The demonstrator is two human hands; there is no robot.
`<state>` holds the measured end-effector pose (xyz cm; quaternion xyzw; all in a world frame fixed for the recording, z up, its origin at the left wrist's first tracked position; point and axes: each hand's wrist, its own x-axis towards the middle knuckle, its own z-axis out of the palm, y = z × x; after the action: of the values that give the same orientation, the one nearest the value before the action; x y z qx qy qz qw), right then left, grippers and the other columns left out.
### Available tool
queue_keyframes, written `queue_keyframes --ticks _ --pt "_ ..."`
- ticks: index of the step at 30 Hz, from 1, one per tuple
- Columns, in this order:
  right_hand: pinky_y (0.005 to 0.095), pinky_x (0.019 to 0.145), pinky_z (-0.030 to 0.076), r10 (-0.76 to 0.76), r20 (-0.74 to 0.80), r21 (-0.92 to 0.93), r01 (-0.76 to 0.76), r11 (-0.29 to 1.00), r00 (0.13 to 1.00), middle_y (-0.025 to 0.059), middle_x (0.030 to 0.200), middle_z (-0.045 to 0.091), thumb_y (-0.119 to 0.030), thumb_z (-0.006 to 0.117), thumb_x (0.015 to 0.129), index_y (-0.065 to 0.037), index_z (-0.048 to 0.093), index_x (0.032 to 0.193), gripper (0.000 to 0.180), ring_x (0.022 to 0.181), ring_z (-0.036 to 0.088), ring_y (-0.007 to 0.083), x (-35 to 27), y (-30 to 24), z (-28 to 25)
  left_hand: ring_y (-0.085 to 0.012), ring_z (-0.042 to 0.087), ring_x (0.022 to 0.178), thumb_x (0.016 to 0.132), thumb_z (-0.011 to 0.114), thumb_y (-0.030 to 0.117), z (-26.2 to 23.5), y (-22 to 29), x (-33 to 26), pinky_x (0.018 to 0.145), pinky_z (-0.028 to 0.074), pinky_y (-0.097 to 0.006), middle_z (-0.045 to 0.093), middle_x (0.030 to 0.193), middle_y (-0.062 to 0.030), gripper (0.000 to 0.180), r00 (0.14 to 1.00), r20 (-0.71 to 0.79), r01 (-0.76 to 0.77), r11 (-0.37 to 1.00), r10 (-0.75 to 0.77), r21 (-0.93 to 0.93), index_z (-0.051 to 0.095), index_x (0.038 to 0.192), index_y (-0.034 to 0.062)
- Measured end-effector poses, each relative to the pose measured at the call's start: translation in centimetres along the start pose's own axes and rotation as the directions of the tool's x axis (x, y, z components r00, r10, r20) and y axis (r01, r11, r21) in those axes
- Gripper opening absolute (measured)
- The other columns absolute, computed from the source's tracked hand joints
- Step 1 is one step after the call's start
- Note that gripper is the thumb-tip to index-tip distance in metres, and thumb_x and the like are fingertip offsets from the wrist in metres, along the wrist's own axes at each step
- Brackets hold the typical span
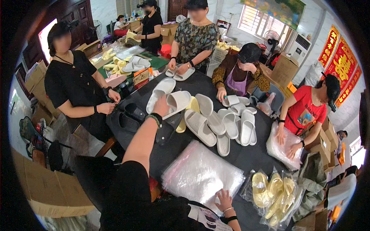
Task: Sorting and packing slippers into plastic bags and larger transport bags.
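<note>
Black tabletop (pixel 252 154): pale slipper (pixel 179 100), long axis slanted, toe far-right; left grip (pixel 160 105) unclear; right grip (pixel 224 201) spread.

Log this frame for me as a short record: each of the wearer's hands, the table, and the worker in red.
Left hand: among white slippers, grip unclear
Right hand: spread flat on clear bags
Table: black; also bears black slippers and bagged yellow slippers
Worker in red: both hands on another bag stack
</note>
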<state>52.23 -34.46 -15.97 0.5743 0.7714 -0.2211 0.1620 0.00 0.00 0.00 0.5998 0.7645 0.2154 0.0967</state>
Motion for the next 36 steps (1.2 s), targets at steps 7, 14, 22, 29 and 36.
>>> queue_keyframes --ticks 7,14,22,29,36 --pt "0.0660 0.103 0.027 0.117 -0.017 0.079 -0.115 0.990 0.993 0.0074 0.156 0.016 -0.037 0.074 0.075 -0.025 0.036 0.143 0.079 0.143 0.010 0.0417 -1.1 -0.7 1.0 -0.0373 0.052 0.114 0.088 0.049 0.021 7.4 0.8 -0.7 0.089 0.046 -0.053 0.055 0.120 -0.0201 0.036 0.994 -0.063 -0.089 0.996 0.091 0.022 0.055 0.118 0.0023" --pt "0.0672 0.102 0.029 0.010 -0.151 0.069 0.000 0.998 0.988 0.0083 0.151 0.028 -0.034 0.072 0.077 -0.022 0.046 0.136 0.065 0.142 0.012 0.0421 0.3 -2.3 -3.1 -0.0390 0.053 0.110 0.088 0.051 0.012 5.1 -8.4 0.8 0.097 0.040 -0.045 0.058 0.118 -0.0231 0.032 0.826 -0.336 -0.443 0.890 0.453 0.112 0.057 0.116 -0.0015" --pt "0.0578 0.104 0.029 0.370 -0.704 0.382 -0.116 0.917 0.607 0.0178 0.148 0.030 -0.017 0.071 0.074 -0.018 0.054 0.126 0.055 0.137 0.026 0.0436 -5.4 7.0 -7.0 -0.0416 0.026 0.137 0.094 0.051 0.011 4.1 1.2 -13.0 0.111 0.027 -0.047 0.025 0.148 -0.0264 0.048 0.891 -0.252 -0.396 0.918 0.379 -0.019 0.039 0.139 0.0011" --pt "0.0544 0.104 0.030 0.738 -0.645 0.686 -0.575 0.446 -0.198 0.0212 0.155 0.007 -0.020 0.079 0.065 -0.016 0.030 0.144 0.093 0.139 0.018 0.0457 -16.5 21.3 -9.4 -0.0454 0.018 0.139 0.082 0.060 0.008 8.3 7.6 -29.5 0.113 0.020 -0.051 0.021 0.151 -0.0260 0.057 0.783 0.246 -0.547 0.821 0.571 -0.166 0.041 0.136 0.0005" --pt "0.0575 0.106 0.028 0.967 -0.166 0.575 -0.815 -0.063 -0.192 0.0151 0.156 0.017 -0.030 0.079 0.071 -0.027 -0.003 0.152 0.116 0.142 0.016 0.0411 -22.8 28.9 -11.0 -0.0444 0.020 0.139 0.078 0.062 0.001 8.7 8.1 -33.3 0.114 0.020 -0.049 0.023 0.148 -0.0284 0.058 0.747 0.392 -0.496 0.843 0.537 -0.208 0.045 0.133 -0.0008"
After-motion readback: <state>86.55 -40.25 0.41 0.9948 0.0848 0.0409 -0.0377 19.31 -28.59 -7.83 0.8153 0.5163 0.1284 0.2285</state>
